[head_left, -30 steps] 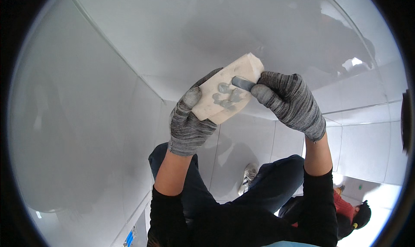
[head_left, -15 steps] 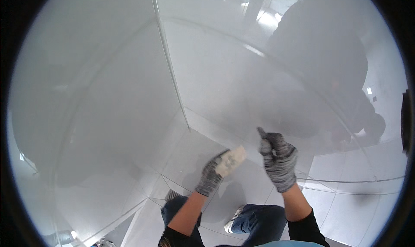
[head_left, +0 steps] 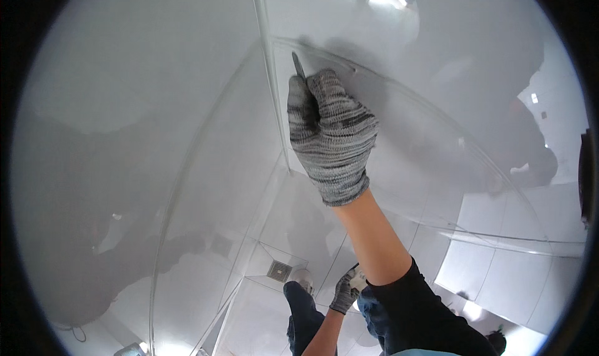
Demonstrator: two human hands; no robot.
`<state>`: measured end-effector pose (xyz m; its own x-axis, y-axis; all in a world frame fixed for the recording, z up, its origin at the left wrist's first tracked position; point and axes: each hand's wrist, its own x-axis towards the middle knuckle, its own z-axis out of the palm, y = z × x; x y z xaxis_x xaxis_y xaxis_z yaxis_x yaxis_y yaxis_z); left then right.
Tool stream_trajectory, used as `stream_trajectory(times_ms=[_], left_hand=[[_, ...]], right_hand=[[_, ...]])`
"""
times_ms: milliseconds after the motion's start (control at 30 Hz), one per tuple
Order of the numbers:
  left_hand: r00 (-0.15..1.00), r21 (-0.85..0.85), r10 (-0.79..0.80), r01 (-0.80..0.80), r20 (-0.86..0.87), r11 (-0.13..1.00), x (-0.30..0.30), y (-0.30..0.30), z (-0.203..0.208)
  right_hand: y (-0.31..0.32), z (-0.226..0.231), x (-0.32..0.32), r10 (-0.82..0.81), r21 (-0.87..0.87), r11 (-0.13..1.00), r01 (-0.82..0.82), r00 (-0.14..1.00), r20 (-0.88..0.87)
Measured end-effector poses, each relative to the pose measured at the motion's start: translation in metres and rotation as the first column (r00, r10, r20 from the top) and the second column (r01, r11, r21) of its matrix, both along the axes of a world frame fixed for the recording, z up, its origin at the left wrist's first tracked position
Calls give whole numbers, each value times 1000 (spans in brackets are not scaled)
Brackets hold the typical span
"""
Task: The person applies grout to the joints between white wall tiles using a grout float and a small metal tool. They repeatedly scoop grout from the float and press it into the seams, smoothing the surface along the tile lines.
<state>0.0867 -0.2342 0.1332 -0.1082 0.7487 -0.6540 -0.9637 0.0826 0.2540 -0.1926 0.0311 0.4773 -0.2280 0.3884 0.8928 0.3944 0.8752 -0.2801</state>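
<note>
Well, the gloved right hand (head_left: 334, 131) pinches a dark strip (head_left: 298, 64) (the left hand (head_left: 344, 295) clasps a pale block (head_left: 358, 280)).

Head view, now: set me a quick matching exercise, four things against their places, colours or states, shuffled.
1. right hand
2. left hand
3. tool
4. floor drain

A. square and grated
B. low in the picture, holding a pale block
C. slim and dark, tip toward the top edge
D. gloved, the higher of the two

Pairs: 1-D, 2-B, 3-C, 4-A
</note>
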Motion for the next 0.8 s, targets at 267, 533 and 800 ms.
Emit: stream_trajectory(times_ms=[267,533,800], left_hand=[[938,-114,99,-64,334,991,2,3,1],[917,-246,152,-61,370,967,-16,20,24],[898,-213,173,-91,405,973,-19,19,13]], right_hand=[[1,-10,-20,-62,34,998,62,998,3],[9,-7,-25,-75,80,994,74,997,18],[14,-7,-33,-48,15,999,49,999,-18]])
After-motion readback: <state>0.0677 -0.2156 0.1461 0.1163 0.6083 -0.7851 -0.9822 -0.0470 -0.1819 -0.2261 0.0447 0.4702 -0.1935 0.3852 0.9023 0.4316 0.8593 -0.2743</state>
